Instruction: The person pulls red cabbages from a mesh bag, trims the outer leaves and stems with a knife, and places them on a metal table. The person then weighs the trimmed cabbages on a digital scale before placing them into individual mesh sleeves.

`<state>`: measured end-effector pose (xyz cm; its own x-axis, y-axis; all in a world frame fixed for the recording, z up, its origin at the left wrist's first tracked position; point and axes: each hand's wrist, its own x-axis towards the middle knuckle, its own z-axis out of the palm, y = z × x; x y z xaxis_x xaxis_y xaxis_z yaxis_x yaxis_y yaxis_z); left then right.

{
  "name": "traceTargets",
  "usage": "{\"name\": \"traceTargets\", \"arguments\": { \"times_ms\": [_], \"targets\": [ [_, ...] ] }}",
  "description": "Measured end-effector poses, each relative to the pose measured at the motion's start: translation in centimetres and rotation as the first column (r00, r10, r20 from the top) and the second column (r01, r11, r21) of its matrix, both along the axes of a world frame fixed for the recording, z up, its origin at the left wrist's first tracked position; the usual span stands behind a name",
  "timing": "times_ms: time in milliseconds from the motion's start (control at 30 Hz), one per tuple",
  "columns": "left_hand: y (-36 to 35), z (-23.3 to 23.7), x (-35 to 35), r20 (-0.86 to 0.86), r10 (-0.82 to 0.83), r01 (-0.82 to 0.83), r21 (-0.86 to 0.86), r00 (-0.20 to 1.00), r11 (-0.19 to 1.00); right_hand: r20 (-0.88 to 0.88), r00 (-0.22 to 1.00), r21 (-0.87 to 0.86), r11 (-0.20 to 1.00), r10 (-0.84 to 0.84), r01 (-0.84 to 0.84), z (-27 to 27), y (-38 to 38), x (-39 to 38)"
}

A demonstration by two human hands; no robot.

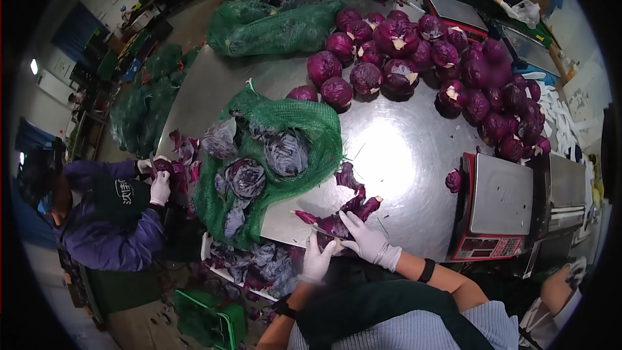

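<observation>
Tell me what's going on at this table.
The camera wearer has both gloved hands on a red cabbage at the near edge of the steel table; the right hand lies spread over it, the left hand is blurred. Around it lie torn leaves. An open green net sack of cabbages sits to its left, a pile of trimmed heads across the table, a scale at right. A co-worker at left handles another cabbage.
</observation>
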<state>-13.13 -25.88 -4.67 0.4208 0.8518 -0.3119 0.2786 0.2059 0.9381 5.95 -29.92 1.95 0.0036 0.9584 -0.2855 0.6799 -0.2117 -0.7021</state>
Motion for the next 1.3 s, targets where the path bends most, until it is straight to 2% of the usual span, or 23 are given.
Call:
{"name": "traceTargets", "arguments": {
  "times_ms": [67,100,133,200,233,267,400,467,567,600,667,700,733,767,800,867,933,1000,1033,1067,1133,1200,1300],
  "targets": [
    [0.0,0.4,-0.1,0.053,0.017,-0.015,-0.03,0.998,0.999,-0.157,0.988,0.37,0.927,0.002,0.057,-3.5,-0.1,0.6],
    [0.0,1.2,0.0,-0.019,-0.05,0.051,0.085,0.999,0.995,-0.115,0.993,0.623,0.777,-0.026,0.092,-3.8,0.7,1.0],
    [0.0,1.9,0.0,-0.098,-0.105,0.122,0.193,0.99,0.974,-0.116,0.993,0.623,0.776,-0.026,0.093,-3.0,1.2,1.5],
    [-0.1,2.1,-0.3,-0.081,-0.129,0.144,0.212,0.988,0.967,-0.625,0.69,-0.167,0.926,-0.364,0.338,-1.3,1.0,2.7],
    [-0.2,1.3,-0.8,-0.004,-0.147,0.145,0.178,0.989,0.973,-0.668,0.53,-0.273,0.834,-0.523,0.479,-4.8,0.8,3.1],
    [-0.3,0.6,-1.4,0.074,-0.161,0.149,0.145,0.984,0.978,-0.729,0.504,-0.244,0.864,-0.463,0.441,-8.4,0.7,4.5],
    [-1.2,-0.1,-2.8,0.302,-0.02,0.069,-0.155,0.953,0.985,-0.682,0.51,-0.354,0.847,-0.524,0.397,-5.1,-0.4,3.9],
    [-0.7,0.3,-3.7,0.17,-0.086,0.104,-0.1,0.982,0.99,-0.688,0.49,-0.368,0.839,-0.536,0.401,-4.6,-0.4,3.5],
    [-0.6,0.8,-3.1,0.372,-0.027,0.076,-0.118,0.928,0.99,-0.65,0.453,-0.447,0.79,-0.609,0.42,-5.6,0.0,2.3],
    [-0.2,2.4,-2.5,0.367,0.01,0.07,-0.203,0.93,0.977,-0.651,0.495,-0.397,0.814,-0.575,0.424,-7.4,0.3,1.6],
    [0.2,3.2,-1.4,0.361,0.045,0.065,-0.286,0.932,0.956,-0.798,0.573,0.128,0.876,-0.187,0.464,-10.7,1.2,1.3],
    [0.6,3.0,-0.8,0.417,0.023,0.07,-0.207,0.909,0.976,-0.797,0.575,0.136,0.874,-0.184,0.467,-8.9,1.6,1.2],
    [1.1,2.8,-0.3,0.471,-0.002,0.072,-0.13,0.882,0.989,-0.822,0.41,-0.139,0.839,-0.394,0.526,-4.9,2.1,1.1],
    [1.7,3.2,0.1,0.387,-0.041,0.094,-0.12,0.921,0.988,-0.772,0.234,-0.409,0.742,-0.592,0.531,-2.7,2.5,1.3],
    [2.2,4.6,1.1,0.392,-0.043,0.098,-0.122,0.919,0.988,-0.769,0.236,-0.407,0.74,-0.594,0.535,-2.7,2.8,1.7],
    [2.7,7.7,2.6,-0.325,-0.193,0.278,0.242,0.926,0.929,-0.771,0.361,-0.337,0.817,-0.525,0.468,-2.9,3.1,2.2],
    [3.0,6.3,2.2,-0.364,-0.19,0.316,0.325,0.912,0.891,-0.739,0.213,-0.426,0.688,-0.64,0.588,-2.4,4.1,4.2],
    [3.3,5.3,0.9,-0.252,-0.206,0.293,0.385,0.946,0.875,-0.724,0.216,-0.393,0.649,-0.655,0.651,-5.7,4.1,6.6],
    [3.3,5.1,0.2,-0.228,-0.233,0.301,0.335,0.945,0.893,-0.662,0.36,-0.392,0.713,-0.657,0.581,-3.5,3.9,7.1],
    [2.9,5.1,-0.2,-0.235,-0.24,0.31,0.332,0.942,0.891,-0.664,0.351,-0.397,0.709,-0.66,0.583,-2.0,3.2,6.6],
    [2.2,5.5,-0.6,-0.291,-0.251,0.352,0.377,0.923,0.857,-0.54,0.685,-0.291,0.872,-0.489,0.393,-0.4,2.2,5.2],
    [1.4,5.8,-0.5,-0.314,-0.264,0.373,0.369,0.912,0.851,-0.404,0.898,0.234,0.929,-0.174,0.286,-2.9,1.0,2.5],
    [0.9,5.0,-1.2,-0.322,-0.253,0.375,0.41,0.912,0.831,-0.075,0.987,-0.192,0.973,-0.143,0.127,-3.1,1.4,1.1]
  ]
}}
